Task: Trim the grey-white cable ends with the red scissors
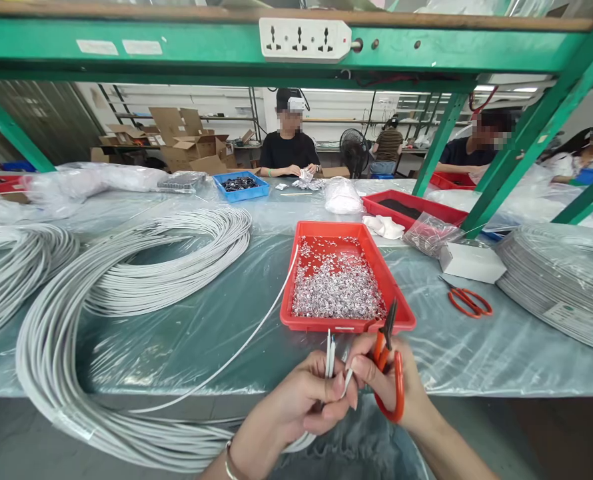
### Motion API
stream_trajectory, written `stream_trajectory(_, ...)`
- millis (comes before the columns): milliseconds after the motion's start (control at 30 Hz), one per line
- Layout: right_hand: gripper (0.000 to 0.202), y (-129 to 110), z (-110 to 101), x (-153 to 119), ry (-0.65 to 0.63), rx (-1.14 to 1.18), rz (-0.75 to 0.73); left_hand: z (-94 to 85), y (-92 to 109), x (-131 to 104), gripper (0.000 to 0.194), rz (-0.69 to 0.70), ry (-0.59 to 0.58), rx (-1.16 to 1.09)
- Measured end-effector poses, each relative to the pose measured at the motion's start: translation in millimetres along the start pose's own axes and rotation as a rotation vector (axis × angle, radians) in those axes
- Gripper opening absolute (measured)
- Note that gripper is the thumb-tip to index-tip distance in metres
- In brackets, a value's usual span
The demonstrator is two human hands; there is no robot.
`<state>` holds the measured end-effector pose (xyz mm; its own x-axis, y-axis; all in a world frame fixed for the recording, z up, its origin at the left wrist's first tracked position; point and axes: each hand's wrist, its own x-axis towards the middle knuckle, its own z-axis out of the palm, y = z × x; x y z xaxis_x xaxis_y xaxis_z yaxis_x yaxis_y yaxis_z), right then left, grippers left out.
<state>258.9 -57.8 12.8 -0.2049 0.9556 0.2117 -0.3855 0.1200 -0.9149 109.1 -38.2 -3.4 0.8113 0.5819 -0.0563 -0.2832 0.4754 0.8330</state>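
My left hand (319,393) is closed around white cable ends (330,353), which point upward from its fingers. Red-orange-handled scissors (382,353) are in my right hand (394,380), blades pointing up and away. The thumb and forefinger of that same hand pinch a short white cable end (347,381) beside my left fingers. A large coil of white cable (71,320) lies on the left and hangs over the table's front edge towards my left arm. Just beyond both hands sits a red tray (304,323) with many small shiny metal pieces (336,287).
A second pair of orange-handled scissors (469,302), a white box (471,261) and a wrapped cable coil (566,287) lie to the right. A green frame (201,50) with a power strip (305,40) spans above. Across the table a person (289,150) handles small items near a blue tray (244,193).
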Motion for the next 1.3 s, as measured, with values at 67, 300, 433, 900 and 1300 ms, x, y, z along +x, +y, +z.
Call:
stream_trajectory(67,0.027,4.4,0.4,2.7,-0.018,0.044,0.047,1.0,1.6,-1.1,0.035,0.01,0.01,-0.009)
stream_trajectory(300,0.039,1.0,-3.9,7.9,-0.036,0.067,0.151,10.1,9.3,-3.3,0.03,0.175,0.178,0.137)
stream_trajectory(433,0.028,-6.4,-6.5,5.8,-0.007,-0.007,0.145,12.9,9.1,-0.9,0.034,0.196,0.256,0.264)
stream_trajectory(900,0.034,-3.4,-13.6,8.4,0.012,0.117,0.265,11.1,6.9,9.0,0.034,0.353,0.442,0.576)
stream_trajectory(1300,0.038,5.1,-15.0,7.7,-0.004,0.149,0.231,2.2,1.1,11.3,0.037,0.313,0.431,0.473)
